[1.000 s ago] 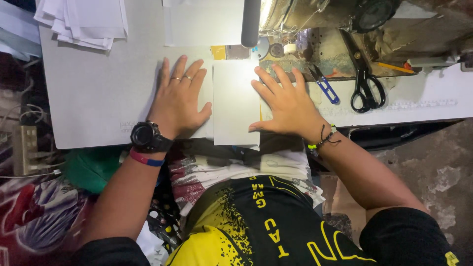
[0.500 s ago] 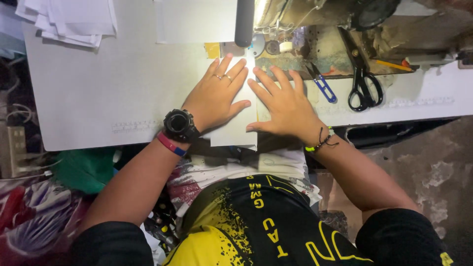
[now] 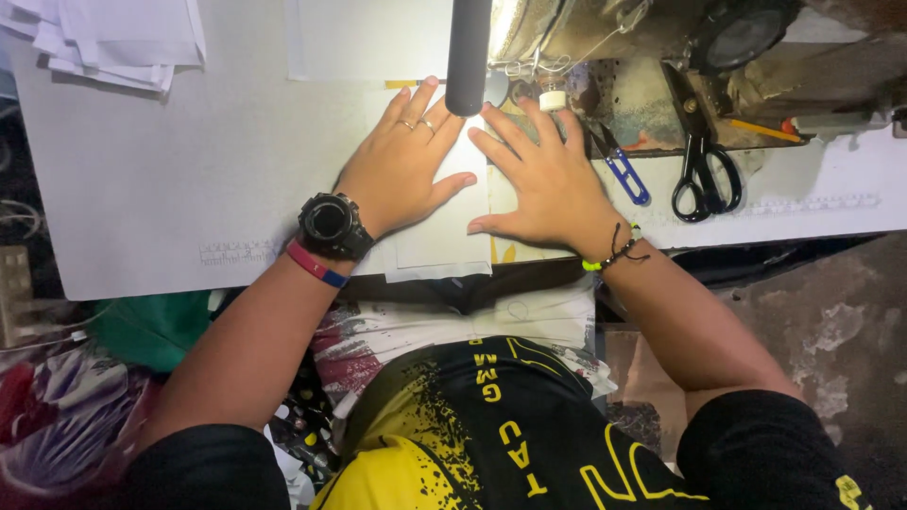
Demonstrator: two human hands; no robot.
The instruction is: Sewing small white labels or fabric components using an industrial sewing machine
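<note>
Neither grip is closed: both hands lie flat, fingers spread, pressing a white fabric piece (image 3: pixel 444 241) onto the bench (image 3: pixel 170 179). Left hand (image 3: pixel 402 165) rests on the left part of the piece, with 2 rings on its fingers and a black wristwatch (image 3: pixel 329 225) and a red-and-blue band at the wrist. Right hand (image 3: pixel 539 179) lies just beside it to the right, palm down, its fingertips reaching toward the far side under the sewing machine (image 3: pixel 605 47). The piece sits near the bench's near edge, between and under the 2 hands, running toward the machine's dark cylindrical part (image 3: pixel 468 57). To the right of the right hand lie blue thread snips (image 3: pixel 625 175), and farther right black scissors (image 3: pixel 701 151). At the far left corner of the bench sits a stack of white fabric pieces (image 3: pixel 113 38).
</note>
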